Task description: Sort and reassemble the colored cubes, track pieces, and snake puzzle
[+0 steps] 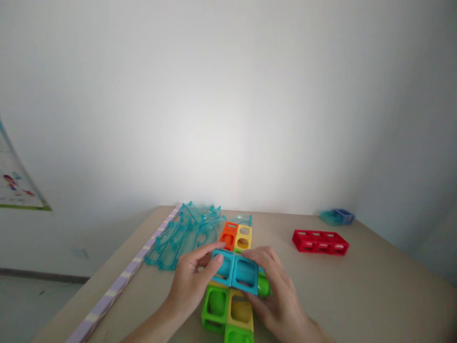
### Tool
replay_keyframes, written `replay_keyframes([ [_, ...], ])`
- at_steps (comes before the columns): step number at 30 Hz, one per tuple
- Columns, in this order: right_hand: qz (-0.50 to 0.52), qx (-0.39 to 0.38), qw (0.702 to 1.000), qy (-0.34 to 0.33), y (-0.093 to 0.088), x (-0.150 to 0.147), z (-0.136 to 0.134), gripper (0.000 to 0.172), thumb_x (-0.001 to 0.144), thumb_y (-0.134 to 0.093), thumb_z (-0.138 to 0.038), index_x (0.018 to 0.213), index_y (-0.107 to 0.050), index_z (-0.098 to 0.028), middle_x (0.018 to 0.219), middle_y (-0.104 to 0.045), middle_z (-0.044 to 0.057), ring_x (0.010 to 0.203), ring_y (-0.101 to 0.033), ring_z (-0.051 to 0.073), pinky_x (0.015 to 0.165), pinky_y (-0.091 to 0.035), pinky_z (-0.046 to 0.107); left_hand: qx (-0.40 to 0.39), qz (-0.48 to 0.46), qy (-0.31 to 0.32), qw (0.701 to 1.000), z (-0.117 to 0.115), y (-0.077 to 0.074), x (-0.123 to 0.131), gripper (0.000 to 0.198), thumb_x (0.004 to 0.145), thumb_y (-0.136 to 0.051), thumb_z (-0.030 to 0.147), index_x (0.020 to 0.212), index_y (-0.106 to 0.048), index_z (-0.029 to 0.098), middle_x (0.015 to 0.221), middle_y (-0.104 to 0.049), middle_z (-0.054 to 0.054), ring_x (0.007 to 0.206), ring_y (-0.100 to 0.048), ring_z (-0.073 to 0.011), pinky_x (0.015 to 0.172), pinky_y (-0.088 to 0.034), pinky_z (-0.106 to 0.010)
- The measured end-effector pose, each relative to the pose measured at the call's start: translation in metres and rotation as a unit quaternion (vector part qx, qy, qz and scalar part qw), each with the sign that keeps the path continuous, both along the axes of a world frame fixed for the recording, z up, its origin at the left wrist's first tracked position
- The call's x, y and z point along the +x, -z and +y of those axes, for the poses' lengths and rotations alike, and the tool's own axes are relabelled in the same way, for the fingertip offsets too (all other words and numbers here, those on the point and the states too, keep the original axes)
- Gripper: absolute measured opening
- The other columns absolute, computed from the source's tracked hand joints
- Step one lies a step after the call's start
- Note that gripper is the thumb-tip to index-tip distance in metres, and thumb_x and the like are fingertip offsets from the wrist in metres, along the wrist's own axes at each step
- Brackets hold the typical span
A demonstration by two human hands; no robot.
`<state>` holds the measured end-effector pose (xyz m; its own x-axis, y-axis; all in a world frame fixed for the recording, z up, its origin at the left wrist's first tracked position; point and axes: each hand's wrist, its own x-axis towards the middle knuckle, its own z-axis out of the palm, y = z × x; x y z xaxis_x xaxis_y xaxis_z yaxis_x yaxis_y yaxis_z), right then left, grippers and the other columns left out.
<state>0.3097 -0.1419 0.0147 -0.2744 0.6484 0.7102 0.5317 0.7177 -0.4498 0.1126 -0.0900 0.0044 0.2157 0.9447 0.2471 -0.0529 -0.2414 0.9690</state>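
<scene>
Two light-blue hollow cube blocks, joined side by side, are between my hands above the other blocks. My left hand grips their left end, thumb on the near face and fingers behind. My right hand has its fingers over the top right edge and its thumb underneath. A green piece shows beside my right palm; I cannot tell whether it is held too. Below and nearer are green cube blocks and a yellow cube block. Orange blocks and pale yellow blocks stand just beyond.
Clear teal track pieces lie heaped at the left back. A row of red cube blocks rests to the right. Farther back are a blue block and a teal piece. Striped tape edges the table's left side; a wall stands behind.
</scene>
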Motion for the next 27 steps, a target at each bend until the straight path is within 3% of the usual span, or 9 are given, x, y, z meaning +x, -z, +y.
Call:
replay_keyframes([
  [5,-0.019,0.022,1.0,-0.008,-0.001,0.003,0.002,0.053,0.083,-0.06,-0.012,0.13,-0.042,-0.026,0.114,-0.058,0.008,0.106,-0.051,0.023,0.088,-0.049,0.035,-0.017,-0.017,0.009,1.0,-0.002,-0.006,0.0,0.042,0.077,-0.069,0.041,0.112,-0.071,0.017,0.1,-0.076,-0.009,0.085,-0.071,-0.0236,0.074,-0.057,-0.029],
  [12,-0.042,0.013,0.999,-0.012,-0.002,-0.002,0.001,0.057,0.082,-0.06,-0.011,0.132,-0.04,-0.031,0.117,-0.06,0.007,0.105,-0.053,0.025,0.091,-0.048,0.039,-0.043,-0.032,-0.01,0.998,0.0,-0.005,0.0,0.043,0.077,-0.07,0.042,0.112,-0.071,0.016,0.093,-0.076,-0.009,0.078,-0.071,-0.0223,0.069,-0.056,-0.028],
  [19,0.019,-0.008,1.0,0.01,-0.001,-0.006,0.0,0.047,0.083,-0.063,-0.015,0.124,-0.044,-0.029,0.109,-0.059,0.007,0.101,-0.056,0.023,0.086,-0.05,0.034,0.012,0.001,-0.023,1.0,-0.001,-0.002,-0.003,0.039,0.079,-0.067,0.042,0.109,-0.072,0.018,0.09,-0.074,-0.008,0.075,-0.067,-0.0195,0.066,-0.052,-0.025],
  [21,0.029,-0.01,0.999,0.013,0.001,-0.005,0.001,0.045,0.083,-0.065,-0.018,0.122,-0.046,-0.029,0.108,-0.06,0.006,0.1,-0.057,0.022,0.085,-0.051,0.033,0.042,-0.012,-0.039,0.998,-0.002,-0.001,-0.004,0.046,0.079,-0.067,0.044,0.118,-0.067,0.019,0.089,-0.072,-0.007,0.076,-0.065,-0.0188,0.068,-0.052,-0.025],
  [24,0.066,-0.017,0.997,0.041,0.005,-0.002,0.003,0.042,0.083,-0.068,-0.023,0.119,-0.047,-0.029,0.106,-0.06,0.005,0.097,-0.059,0.021,0.082,-0.051,0.03,0.099,-0.063,-0.065,0.991,-0.003,0.0,-0.003,0.076,0.068,-0.076,0.048,0.134,-0.052,0.021,0.097,-0.067,-0.007,0.087,-0.063,-0.0208,0.077,-0.051,-0.027],
  [27,0.101,-0.043,0.992,0.066,0.01,0.0,0.002,0.047,0.083,-0.069,-0.027,0.123,-0.045,-0.029,0.111,-0.061,0.005,0.101,-0.061,0.02,0.085,-0.051,0.029,0.098,-0.051,0.0,0.994,-0.007,-0.001,0.001,0.083,0.056,-0.086,0.04,0.13,-0.052,0.021,0.119,-0.062,-0.011,0.109,-0.059,-0.027,0.09,-0.048,-0.031],
])
